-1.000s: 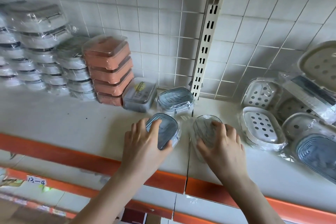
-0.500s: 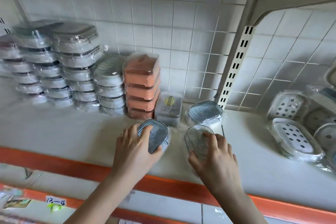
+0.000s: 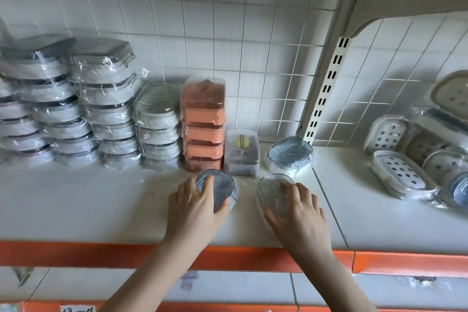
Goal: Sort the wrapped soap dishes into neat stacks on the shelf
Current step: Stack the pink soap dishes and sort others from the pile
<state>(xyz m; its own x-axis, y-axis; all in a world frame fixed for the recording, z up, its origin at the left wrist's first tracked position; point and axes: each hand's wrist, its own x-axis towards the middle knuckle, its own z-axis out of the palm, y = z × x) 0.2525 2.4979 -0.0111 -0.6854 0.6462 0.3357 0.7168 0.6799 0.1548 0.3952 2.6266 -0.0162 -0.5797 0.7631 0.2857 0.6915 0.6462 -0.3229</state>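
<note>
Soap dishes, plastic-wrapped, on white shelf [image 3: 76, 205] with orange front edge [image 3: 76, 253].

Left hand [image 3: 195, 210]: lies on top of a blue-grey ribbed dish [image 3: 222, 189] at mid-shelf, near the front. Fingers curl over the dish's left rim, thumb against its near right edge; the hand grips it. Dish reads as tilted, far end raised; whether its base touches the shelf cannot be told.

Right hand [image 3: 298, 213]: rests over a clear ribbed dish [image 3: 273, 190], just right of the first, the two dishes apart. Fingers spread and bent over the top, thumb along the near left edge; the hand holds this dish. Near half is hidden under the palm.

Behind the hands, against the tiled wall [image 3: 228, 33]:
- pale blue wrapped dish [image 3: 290, 157], single, just behind the clear one.
- small clear box with yellow label [image 3: 241, 152], between that dish and the orange stack.
- orange stack [image 3: 203, 124], four high, upright.
- grey-green stack [image 3: 158, 124], touching the orange stack's left side.
- grey-white stacks [image 3: 63, 109], several columns further left, tallest at the far left.

Right of the slotted upright [image 3: 326, 91]: loose white perforated dishes [image 3: 402, 177], unstacked, overlapping one another, wrap crumpled. One beige lid [image 3: 450, 94] leans up at the far right edge.
</note>
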